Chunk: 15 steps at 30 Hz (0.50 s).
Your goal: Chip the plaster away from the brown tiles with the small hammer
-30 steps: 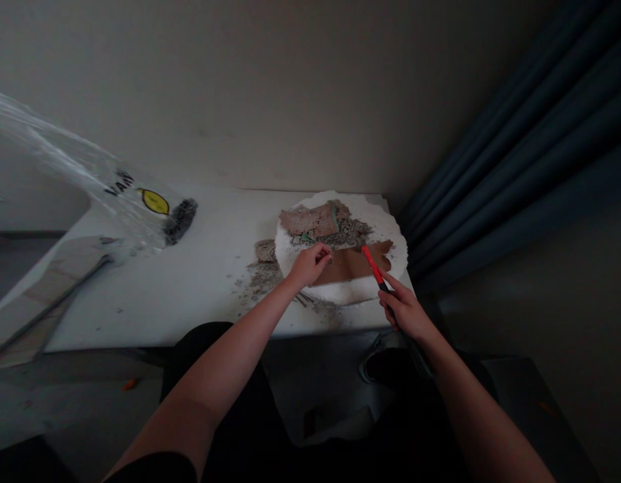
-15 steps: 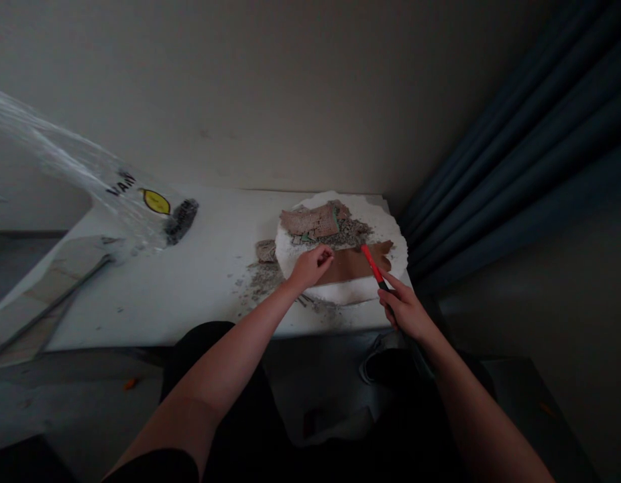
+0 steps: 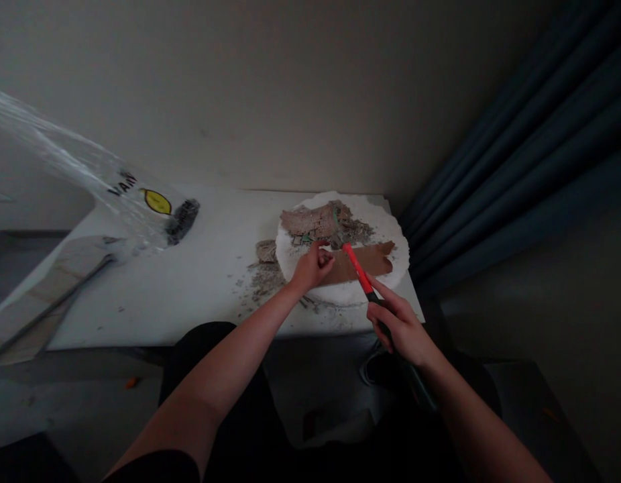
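Observation:
My right hand (image 3: 397, 324) is wrapped around the long dark handle of a hammer (image 3: 358, 270) with a red neck. The hammer's small greyish head rests against a cracked brown slab (image 3: 313, 221), which has green bits at its edge. My left hand (image 3: 312, 267) is closed just below the slab, fingers curled; whatever it pinches, if anything, is too small to make out. Under the hammer lies a brown strip (image 3: 358, 263) with a ragged right end. Slab, strip and grey crumbs (image 3: 363, 232) all sit on a thick white pad (image 3: 398, 235) with a scalloped rim.
The pad lies at the right end of a white table (image 3: 210, 268). Grey fragments (image 3: 265, 282) spill left of it. A clear plastic bag (image 3: 134, 208) with a yellow print stands at the left. A blue curtain (image 3: 516, 147) hangs to the right, a wall behind.
My right hand has swung the hammer leftward, so its head has gone from the crumbs to the slab's lower right edge. My left hand has barely shifted.

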### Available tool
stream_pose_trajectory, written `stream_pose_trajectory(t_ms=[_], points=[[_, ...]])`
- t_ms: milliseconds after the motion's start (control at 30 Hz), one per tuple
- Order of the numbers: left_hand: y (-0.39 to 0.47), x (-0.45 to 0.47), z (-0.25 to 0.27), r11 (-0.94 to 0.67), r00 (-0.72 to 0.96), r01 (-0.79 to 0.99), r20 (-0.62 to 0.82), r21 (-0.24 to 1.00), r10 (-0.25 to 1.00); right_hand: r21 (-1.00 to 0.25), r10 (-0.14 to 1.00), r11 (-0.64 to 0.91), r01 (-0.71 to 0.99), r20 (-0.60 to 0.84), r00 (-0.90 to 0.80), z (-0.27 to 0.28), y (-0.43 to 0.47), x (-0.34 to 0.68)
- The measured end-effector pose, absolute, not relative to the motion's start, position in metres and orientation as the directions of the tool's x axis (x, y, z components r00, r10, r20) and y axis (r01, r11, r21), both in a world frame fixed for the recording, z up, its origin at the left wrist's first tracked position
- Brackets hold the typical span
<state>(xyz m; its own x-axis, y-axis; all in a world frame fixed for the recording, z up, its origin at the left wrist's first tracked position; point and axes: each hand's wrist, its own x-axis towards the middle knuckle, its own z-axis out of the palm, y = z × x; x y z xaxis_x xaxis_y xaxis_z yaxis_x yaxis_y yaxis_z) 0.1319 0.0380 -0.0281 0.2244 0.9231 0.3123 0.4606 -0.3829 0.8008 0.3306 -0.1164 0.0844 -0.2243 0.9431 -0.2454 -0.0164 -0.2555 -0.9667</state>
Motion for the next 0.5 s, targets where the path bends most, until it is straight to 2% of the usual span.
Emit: stream_pose_trajectory(t_ms=[233,400,500], points=[[0.0357,0.1319,-0.0249,-0.382,0.252,0.468,0.294,0.797,0.922,-0.957,0.934,-0.288,0.027,-0.287,-0.214,0.0799,-0.1164,0.3274],[0.0369,0.1324,-0.0276,-0.403,0.262,0.505,0.309,0.764,0.914,-0.969,0.945,-0.246,0.011,-0.243,-0.220,0.0812,-0.1181,0.3269],[0.0380,0.1322,-0.0312,-0.416,0.257,0.514,0.328,0.750,0.909,-0.959,0.932,-0.282,0.026,-0.280,-0.230,0.0798,-0.1185,0.3263]])
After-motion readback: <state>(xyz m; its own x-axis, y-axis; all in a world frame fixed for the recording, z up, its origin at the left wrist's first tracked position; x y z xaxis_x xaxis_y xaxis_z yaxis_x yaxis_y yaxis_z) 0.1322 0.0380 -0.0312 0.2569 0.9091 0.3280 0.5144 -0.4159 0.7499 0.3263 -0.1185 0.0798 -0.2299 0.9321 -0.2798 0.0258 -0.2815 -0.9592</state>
